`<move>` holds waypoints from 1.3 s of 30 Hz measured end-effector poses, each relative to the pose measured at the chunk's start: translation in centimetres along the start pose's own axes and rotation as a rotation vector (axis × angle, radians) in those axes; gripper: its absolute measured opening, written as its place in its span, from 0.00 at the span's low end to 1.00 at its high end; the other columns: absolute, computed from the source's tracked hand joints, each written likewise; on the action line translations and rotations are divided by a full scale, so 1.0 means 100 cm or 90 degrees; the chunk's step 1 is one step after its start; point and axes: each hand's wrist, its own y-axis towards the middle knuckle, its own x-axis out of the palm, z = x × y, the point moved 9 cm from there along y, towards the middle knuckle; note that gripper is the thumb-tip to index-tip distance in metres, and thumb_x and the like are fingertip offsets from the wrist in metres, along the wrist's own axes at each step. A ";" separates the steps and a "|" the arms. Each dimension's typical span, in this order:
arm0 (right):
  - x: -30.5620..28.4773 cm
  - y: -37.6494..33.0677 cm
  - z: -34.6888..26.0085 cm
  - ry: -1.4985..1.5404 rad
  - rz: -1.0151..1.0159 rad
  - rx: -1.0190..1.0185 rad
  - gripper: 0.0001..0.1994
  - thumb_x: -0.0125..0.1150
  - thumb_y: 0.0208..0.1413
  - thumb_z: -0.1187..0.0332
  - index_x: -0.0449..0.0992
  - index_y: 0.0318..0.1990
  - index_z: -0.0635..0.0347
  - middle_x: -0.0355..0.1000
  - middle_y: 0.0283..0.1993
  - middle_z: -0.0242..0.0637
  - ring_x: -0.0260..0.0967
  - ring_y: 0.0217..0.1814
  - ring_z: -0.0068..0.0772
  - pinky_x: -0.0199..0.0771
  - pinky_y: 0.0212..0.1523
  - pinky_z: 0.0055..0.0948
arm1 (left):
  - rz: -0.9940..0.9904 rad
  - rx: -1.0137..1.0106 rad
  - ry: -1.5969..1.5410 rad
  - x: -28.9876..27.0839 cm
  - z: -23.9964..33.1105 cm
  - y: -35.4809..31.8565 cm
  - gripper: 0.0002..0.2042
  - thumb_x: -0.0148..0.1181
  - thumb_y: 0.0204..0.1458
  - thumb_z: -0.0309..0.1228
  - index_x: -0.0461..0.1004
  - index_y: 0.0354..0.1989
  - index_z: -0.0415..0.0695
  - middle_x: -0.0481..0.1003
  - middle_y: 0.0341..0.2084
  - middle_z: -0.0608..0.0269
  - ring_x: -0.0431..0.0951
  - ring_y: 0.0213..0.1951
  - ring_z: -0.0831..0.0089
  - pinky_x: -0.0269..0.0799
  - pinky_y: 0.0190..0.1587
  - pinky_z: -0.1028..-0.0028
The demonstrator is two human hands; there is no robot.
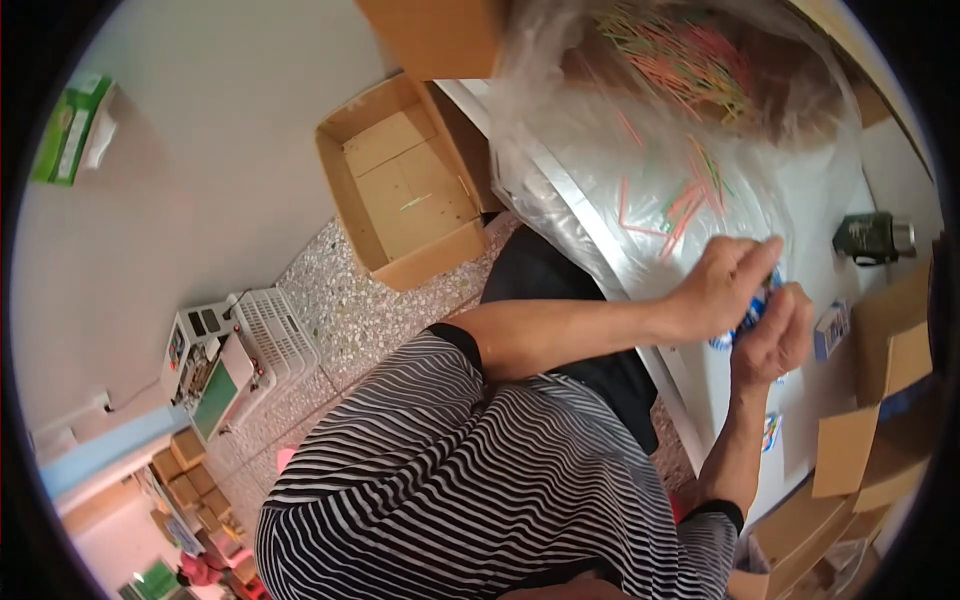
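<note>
My left hand and my right hand meet above the white table, fingers closed. Between them is a small blue-and-white packet, mostly covered by the fingers, so its exact kind is unclear. Just beyond my left hand, thin pink, green and orange sticks like straws lie loose on clear plastic. A bigger heap of the same coloured sticks rests in a large clear plastic bag at the far side. To the right of my hands stands a small blue-and-white box.
A cardboard box stands open left of the table. Other open cartons crowd the right edge. A dark green device sits at the far right. On the speckled floor is a white basket.
</note>
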 end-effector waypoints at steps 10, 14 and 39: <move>0.029 0.010 -0.008 0.005 -0.015 0.032 0.08 0.50 0.67 0.72 0.74 0.38 0.67 0.72 0.33 0.42 0.68 0.33 0.33 0.68 0.37 0.28 | 0.065 0.373 0.350 -0.026 0.048 -0.002 0.16 0.56 0.59 0.36 0.71 0.21 0.40 0.71 0.16 0.56 0.75 0.23 0.53 0.71 0.31 0.59; 0.046 0.022 -0.025 -0.011 -0.038 -0.021 0.09 0.51 0.67 0.72 0.74 0.37 0.66 0.71 0.29 0.42 0.67 0.30 0.29 0.69 0.35 0.29 | 0.122 0.104 0.154 -0.052 0.007 0.010 0.24 0.47 0.66 0.42 0.72 0.23 0.35 0.69 0.15 0.52 0.69 0.20 0.61 0.67 0.52 0.57; 0.216 0.035 0.037 0.495 -0.231 0.413 0.12 0.62 0.63 0.63 0.77 0.39 0.65 0.78 0.32 0.32 0.71 0.31 0.15 0.70 0.31 0.19 | 0.160 -0.049 0.241 -0.198 0.060 0.031 0.10 0.67 0.56 0.29 0.81 0.38 0.32 0.82 0.30 0.61 0.79 0.29 0.82 0.74 0.30 0.82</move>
